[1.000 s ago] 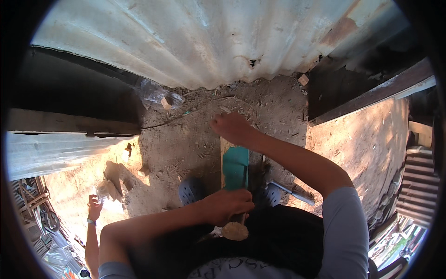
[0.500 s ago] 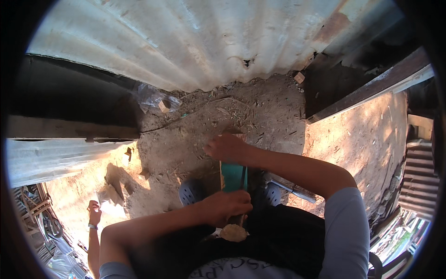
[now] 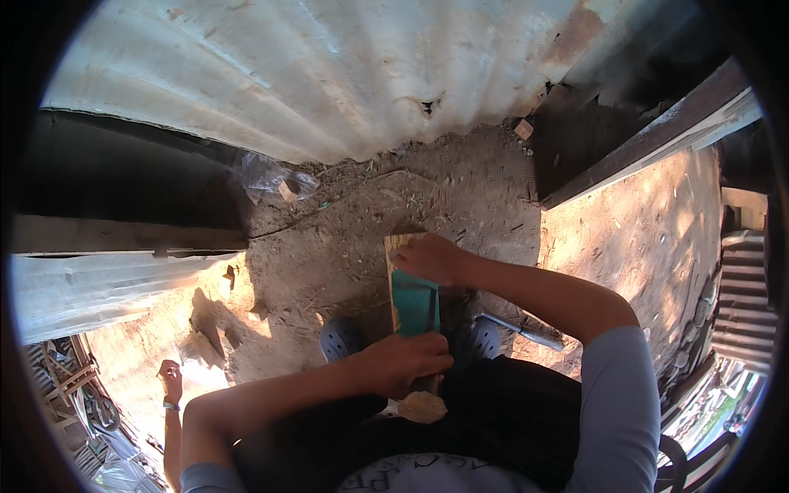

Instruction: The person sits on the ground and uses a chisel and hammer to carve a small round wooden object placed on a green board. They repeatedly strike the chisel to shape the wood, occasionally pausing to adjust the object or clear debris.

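Right hand (image 3: 429, 259): coming lower than a second ago, when it was sitting past the plank's top end; now it is resting over the upper part, and the top-left corner is showing.
Teal-faced wooden plank (image 3: 413, 306): running upright through the middle, between the blue-grey clogs (image 3: 338, 339), its bare edge showing along the left.
Right fingers: curling over the plank; whether they are clamping it or something else, I can't tell.
Left hand (image 3: 411, 361): clenching a round-ended wooden piece (image 3: 422, 407) at the plank's lower end, the pale end poking out below the fist.
Beside the right clog: a long metallic tool (image 3: 522, 330) is lying on the dirt floor (image 3: 485, 193).
Far side: corrugated metal sheet (image 3: 329, 78) is standing ahead, a small block (image 3: 523, 129) lying near its foot.
Lower left: another person's hand (image 3: 170, 382) is reaching in, a band circling the wrist.
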`<move>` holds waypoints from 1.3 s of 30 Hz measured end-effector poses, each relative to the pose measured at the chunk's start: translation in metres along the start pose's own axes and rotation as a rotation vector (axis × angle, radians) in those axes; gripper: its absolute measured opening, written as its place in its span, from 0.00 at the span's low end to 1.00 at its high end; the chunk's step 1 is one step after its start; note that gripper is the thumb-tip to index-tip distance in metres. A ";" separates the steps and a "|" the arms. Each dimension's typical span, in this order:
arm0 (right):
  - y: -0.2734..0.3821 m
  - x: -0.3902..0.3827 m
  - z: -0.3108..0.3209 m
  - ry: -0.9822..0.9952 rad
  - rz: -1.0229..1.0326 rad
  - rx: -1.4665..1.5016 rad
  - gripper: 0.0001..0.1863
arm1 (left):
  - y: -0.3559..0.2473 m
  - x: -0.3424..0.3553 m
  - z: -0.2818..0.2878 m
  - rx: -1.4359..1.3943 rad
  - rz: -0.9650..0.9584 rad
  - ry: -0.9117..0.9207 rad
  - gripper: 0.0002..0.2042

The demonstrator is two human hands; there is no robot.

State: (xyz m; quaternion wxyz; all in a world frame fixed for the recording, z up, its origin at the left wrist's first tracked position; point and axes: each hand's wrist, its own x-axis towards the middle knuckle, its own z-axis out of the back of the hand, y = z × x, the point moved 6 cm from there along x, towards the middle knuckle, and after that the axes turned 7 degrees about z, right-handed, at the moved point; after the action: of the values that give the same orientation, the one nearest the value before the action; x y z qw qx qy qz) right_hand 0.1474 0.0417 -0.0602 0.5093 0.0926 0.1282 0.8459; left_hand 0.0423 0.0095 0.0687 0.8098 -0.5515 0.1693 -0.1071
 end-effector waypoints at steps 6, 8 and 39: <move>-0.108 -0.026 0.034 -0.017 -0.427 -0.060 0.10 | 0.003 0.002 -0.001 0.026 0.011 -0.036 0.09; -0.064 -0.025 0.014 -0.187 -0.271 0.046 0.09 | 0.004 0.002 -0.006 0.011 -0.003 0.021 0.15; -0.056 -0.012 0.007 0.079 -0.184 -0.008 0.10 | 0.003 -0.002 -0.010 0.072 0.041 0.149 0.18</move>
State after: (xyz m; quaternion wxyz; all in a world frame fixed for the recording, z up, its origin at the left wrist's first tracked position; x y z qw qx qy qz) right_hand 0.2017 0.0573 -0.0713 0.5797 0.0447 0.1527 0.7991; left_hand 0.0362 0.0027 0.0631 0.8163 -0.5089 0.2362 -0.1372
